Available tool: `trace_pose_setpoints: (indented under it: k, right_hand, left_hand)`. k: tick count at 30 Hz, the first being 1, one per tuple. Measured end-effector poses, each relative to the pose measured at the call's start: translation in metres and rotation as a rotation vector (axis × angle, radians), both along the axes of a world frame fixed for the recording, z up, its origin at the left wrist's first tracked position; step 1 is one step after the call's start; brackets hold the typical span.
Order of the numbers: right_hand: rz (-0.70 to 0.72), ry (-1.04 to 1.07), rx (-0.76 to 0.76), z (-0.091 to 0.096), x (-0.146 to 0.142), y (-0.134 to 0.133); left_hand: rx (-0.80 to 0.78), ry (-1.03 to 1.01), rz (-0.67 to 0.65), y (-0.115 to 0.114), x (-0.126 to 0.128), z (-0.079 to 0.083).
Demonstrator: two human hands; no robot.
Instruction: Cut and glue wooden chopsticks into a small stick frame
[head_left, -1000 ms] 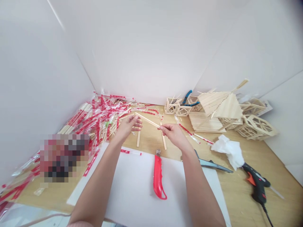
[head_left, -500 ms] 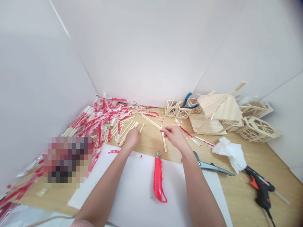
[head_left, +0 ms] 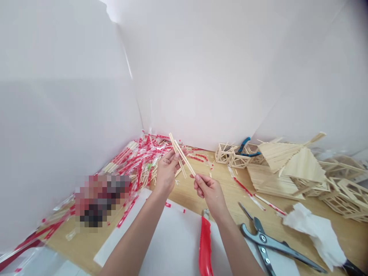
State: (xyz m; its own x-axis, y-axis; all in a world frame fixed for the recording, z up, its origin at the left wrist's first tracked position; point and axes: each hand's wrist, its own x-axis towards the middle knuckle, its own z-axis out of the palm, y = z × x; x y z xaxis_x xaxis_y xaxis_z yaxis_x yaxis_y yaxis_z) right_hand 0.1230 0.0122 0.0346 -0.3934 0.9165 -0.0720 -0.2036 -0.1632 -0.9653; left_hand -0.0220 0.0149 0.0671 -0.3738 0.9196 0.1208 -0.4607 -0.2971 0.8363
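Observation:
Pale wooden chopsticks (head_left: pixel 186 161) are raised above the table in both hands. My left hand (head_left: pixel 167 170) pinches one length between thumb and fingers; it slants down to the right. In my right hand (head_left: pixel 209 191), thumb and fingertips grip the lower end of another length, whose upper end crosses close to the first near the left fingers. Whether these are single sticks or joined pairs is hard to see. Below my right wrist lies a red-handled cutter (head_left: pixel 205 245) on a white sheet (head_left: pixel 169 245).
Red-and-clear wrappers (head_left: pixel 138 157) with loose sticks pile up at the left. Blue-handled pliers (head_left: pixel 244 149) rest on stick frames at the back. A wooden stick model (head_left: pixel 281 165), metal shears (head_left: pixel 264 241) and crumpled white tissue (head_left: pixel 313 230) lie at the right.
My left hand has lifted from the stick pile and come up beside the right, holding a chopstick. My right hand has raised its stick off the table. The view has shifted left and up.

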Motion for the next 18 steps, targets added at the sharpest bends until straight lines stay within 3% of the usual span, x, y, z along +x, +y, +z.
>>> trace_pose_setpoints:
  k: [7,18]
  right_hand:
    - [0.015,-0.007,0.032,-0.015,-0.006,-0.001]
    - [-0.026,-0.026,0.097,-0.02,-0.011,-0.002]
  left_hand:
    - [0.009,-0.123,-0.035,-0.003,-0.002,0.006]
    - [0.014,-0.212,-0.029,-0.002,-0.005,0.005]
